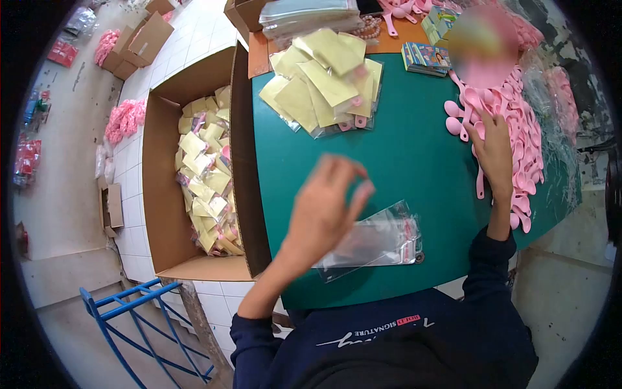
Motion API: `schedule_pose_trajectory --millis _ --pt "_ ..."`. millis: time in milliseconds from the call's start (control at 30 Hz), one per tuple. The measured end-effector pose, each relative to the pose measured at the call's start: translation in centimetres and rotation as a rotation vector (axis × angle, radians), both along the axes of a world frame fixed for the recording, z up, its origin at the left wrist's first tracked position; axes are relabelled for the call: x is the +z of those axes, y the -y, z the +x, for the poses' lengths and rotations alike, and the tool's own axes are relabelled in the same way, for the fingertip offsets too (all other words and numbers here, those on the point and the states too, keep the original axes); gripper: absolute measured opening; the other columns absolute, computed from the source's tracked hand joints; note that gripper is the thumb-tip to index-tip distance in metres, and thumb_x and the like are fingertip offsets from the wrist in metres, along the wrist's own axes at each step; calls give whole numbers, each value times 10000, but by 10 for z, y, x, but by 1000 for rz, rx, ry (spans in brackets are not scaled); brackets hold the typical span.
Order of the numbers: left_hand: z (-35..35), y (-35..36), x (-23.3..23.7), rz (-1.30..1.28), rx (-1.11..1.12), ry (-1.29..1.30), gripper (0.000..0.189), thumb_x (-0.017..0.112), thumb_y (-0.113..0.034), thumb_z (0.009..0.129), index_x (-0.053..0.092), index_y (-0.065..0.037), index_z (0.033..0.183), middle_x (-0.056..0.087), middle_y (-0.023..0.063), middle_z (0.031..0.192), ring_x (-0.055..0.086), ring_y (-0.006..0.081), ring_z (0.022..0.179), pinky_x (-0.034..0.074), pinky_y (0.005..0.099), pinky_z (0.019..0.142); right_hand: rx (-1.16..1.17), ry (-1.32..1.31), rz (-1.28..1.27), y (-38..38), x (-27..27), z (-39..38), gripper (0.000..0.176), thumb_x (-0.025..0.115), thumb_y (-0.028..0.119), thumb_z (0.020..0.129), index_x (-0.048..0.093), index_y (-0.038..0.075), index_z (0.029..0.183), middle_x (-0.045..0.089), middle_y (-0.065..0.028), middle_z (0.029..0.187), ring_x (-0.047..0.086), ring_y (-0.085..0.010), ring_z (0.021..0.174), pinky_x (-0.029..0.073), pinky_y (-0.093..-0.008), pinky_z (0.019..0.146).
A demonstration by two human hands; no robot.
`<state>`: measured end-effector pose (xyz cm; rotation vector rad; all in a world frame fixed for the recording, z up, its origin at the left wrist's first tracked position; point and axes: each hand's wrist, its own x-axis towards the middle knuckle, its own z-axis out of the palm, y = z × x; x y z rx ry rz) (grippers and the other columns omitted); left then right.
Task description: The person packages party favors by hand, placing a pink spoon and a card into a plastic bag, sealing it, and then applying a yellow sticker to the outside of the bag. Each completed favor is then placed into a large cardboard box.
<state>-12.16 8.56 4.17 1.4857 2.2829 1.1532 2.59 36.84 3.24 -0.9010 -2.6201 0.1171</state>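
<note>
A green tabletop [427,168] stands on pale floor tiles [133,214]; a blue metal rack [129,305] sits at lower left; open cardboard cartons [146,42] rest near the upper left; a pale, stained wall [564,272] shows at lower right.

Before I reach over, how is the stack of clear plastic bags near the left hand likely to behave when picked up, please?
The stack of clear plastic bags will probably be floppy and light, since the sheets look thin and see-through. Their glossy sheen suggests they may slide over one another, and the uneven edges hint at skewing.
</note>
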Motion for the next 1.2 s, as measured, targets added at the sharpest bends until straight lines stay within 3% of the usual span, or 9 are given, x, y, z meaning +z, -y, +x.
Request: schedule_pose_trajectory --millis 33,133,400,500,700,867,967,1000,1200 --pt "17 3 -12 -81 -30 13 303 680 -92 774 550 -36 1042 540 143 996 574 309 864 471 372 719 -151 157 108 -8 -18 8 302 623 190 832 570 -14 1049 518 -172 968 536 -326 881 451 -395 757" --pt "48 1 -37 -162 -51 23 302 684 -99 758 556 -49 1027 527 126 930 568 307 834 451 395 718 -118 76 219 14 -46 18 267 627 129 823 537 -27 1020 489 -174 949 531 -344 850 440 -422 735" --pt "46 5 -43 -73 -130 302 195 678 -114 772 582 -83 938 619 52 845 619 233 775 435 374 799 28 -122 -230 50 -12 33 204 630 35 792 582 -4 987 548 -153 941 581 -313 857 460 -371 742" --pt "43 12 -44 -124 -137 135 130 667 -126 793 583 -88 886 663 33 896 645 208 805 416 416 906 81 -273 -297 68 12 26 193 653 48 780 611 13 965 580 -135 935 604 -275 841 471 -343 723" --pt "44 20 -42 -62 -178 -65 254 646 -123 811 617 -123 1063 625 71 1115 610 211 993 359 461 997 290 -499 -256 97 -10 1 210 681 79 774 625 37 972 591 -125 958 600 -269 829 482 -335 718" --pt "51 21 -38 -57 -121 -123 447 664 -72 753 589 -141 1188 575 111 1120 569 246 969 430 408 873 406 -475 -211 100 -15 -18 344 687 92 771 572 37 1091 545 -148 1059 573 -293 931 468 -367 795" --pt "52 24 -43 -67 -142 -153 471 673 -49 724 593 -122 1182 577 87 1033 562 233 892 448 376 789 250 -220 -332 99 -14 3 426 694 118 766 529 27 1149 504 -159 1083 548 -305 956 452 -380 813" --pt "52 26 -44 -75 -161 -169 472 675 -42 716 596 -115 1176 581 74 998 561 225 863 450 367 764 160 -59 -522 105 -8 11 424 694 121 762 529 10 1137 491 -157 1053 539 -315 908 448 -392 792" --pt "44 21 -37 52 -260 82 384 640 -12 765 621 -106 1137 647 79 990 614 234 861 473 348 736 164 -39 -319 121 -31 33 272 614 66 816 562 -19 1069 538 -154 939 542 -305 857 452 -371 742"
